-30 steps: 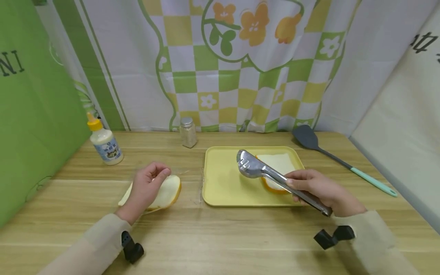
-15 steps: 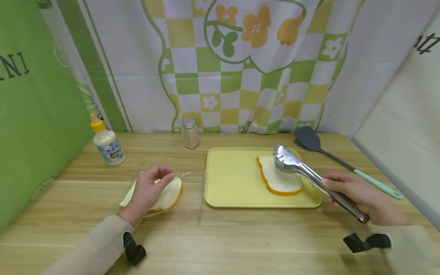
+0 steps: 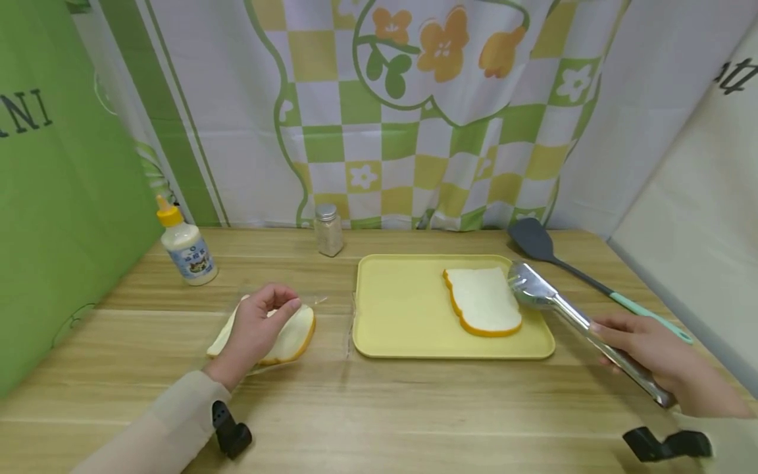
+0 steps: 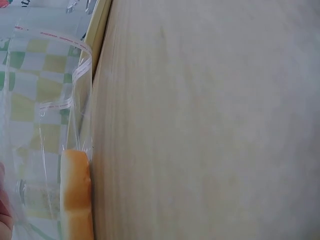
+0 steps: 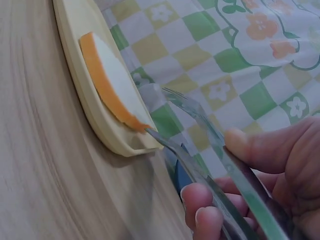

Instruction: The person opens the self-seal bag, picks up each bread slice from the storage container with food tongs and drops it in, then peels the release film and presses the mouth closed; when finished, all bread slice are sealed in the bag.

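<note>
Bread slices number two; right hand grips one pair of tongs, left hand pinches one bag.

Soft, even light; 2 dimmer wrist views.

Count: two hands, two bread slices, one clear bag, one pair of tongs, one tray, one spatula, one squeeze bottle, one jar.
</note>
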The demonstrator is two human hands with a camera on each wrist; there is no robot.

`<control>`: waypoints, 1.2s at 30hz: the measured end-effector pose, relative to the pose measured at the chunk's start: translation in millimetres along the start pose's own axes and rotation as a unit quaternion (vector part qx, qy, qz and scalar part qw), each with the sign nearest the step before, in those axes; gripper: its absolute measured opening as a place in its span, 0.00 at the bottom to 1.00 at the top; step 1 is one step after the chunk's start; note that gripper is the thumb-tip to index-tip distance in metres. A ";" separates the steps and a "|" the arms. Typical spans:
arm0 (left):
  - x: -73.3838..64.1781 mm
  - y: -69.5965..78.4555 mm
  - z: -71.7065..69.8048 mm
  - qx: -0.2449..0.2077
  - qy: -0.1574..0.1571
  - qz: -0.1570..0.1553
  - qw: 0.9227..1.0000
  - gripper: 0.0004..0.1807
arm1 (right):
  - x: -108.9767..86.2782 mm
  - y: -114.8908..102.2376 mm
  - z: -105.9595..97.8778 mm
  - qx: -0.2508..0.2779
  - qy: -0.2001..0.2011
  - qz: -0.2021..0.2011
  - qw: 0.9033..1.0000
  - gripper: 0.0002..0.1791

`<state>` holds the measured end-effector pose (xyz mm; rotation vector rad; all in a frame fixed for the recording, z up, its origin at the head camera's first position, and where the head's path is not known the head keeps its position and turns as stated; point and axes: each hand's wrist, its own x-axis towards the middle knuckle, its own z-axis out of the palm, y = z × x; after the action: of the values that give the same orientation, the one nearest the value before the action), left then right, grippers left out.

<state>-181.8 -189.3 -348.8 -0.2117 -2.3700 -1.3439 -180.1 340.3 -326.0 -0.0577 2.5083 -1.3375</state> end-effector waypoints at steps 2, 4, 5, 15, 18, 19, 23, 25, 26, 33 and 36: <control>-0.2 -0.3 -0.3 0.001 0.002 -0.001 1.000 0.03 | 0.1 0.4 1.5 -0.002 0.005 0.002 1.000 0.31; -0.3 -0.4 -0.5 0.002 0.004 -0.002 1.000 0.03 | 1.2 0.5 3.7 -0.006 0.007 -0.004 1.000 0.31; -0.6 -0.3 -0.6 0.002 0.005 -0.002 1.000 0.03 | 1.8 0.2 4.9 -0.008 0.008 -0.008 1.000 0.30; 0.1 -1.1 -1.4 -0.004 0.003 0.006 1.000 0.02 | 11.8 -10.1 15.1 -0.116 0.059 -0.024 0.991 0.30; -0.1 -0.9 -1.5 -0.007 0.006 0.007 1.000 0.02 | 20.5 -12.4 19.4 -0.147 0.074 -0.038 0.986 0.29; -0.2 -0.9 -1.4 -0.009 0.007 0.008 1.000 0.02 | 24.0 -13.1 20.5 -0.153 0.077 -0.043 0.984 0.28; -1.0 -0.2 -0.4 -0.017 0.008 0.013 1.000 0.02 | 38.7 -14.7 23.1 -0.170 0.089 -0.047 0.980 0.28; -1.4 0.1 -0.2 -0.017 0.007 0.015 1.000 0.02 | 45.7 -15.4 22.9 -0.159 0.089 -0.042 0.982 0.30; -1.5 0.2 0.0 -0.017 0.007 0.014 1.000 0.02 | 48.8 -15.6 22.4 -0.156 0.089 -0.042 0.983 0.30; -0.9 0.0 0.1 -0.010 0.004 0.009 1.000 0.02 | 59.5 -10.5 19.3 -0.041 0.042 -0.029 0.998 0.30; -0.8 -1.0 -0.1 -0.007 0.005 0.007 1.000 0.02 | 57.4 -5.7 20.1 0.038 0.008 -0.012 0.999 0.32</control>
<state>-181.4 -189.9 -349.9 -0.2255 -2.3464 -1.3521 -230.0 310.9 -345.6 -0.0612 2.4751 -1.4470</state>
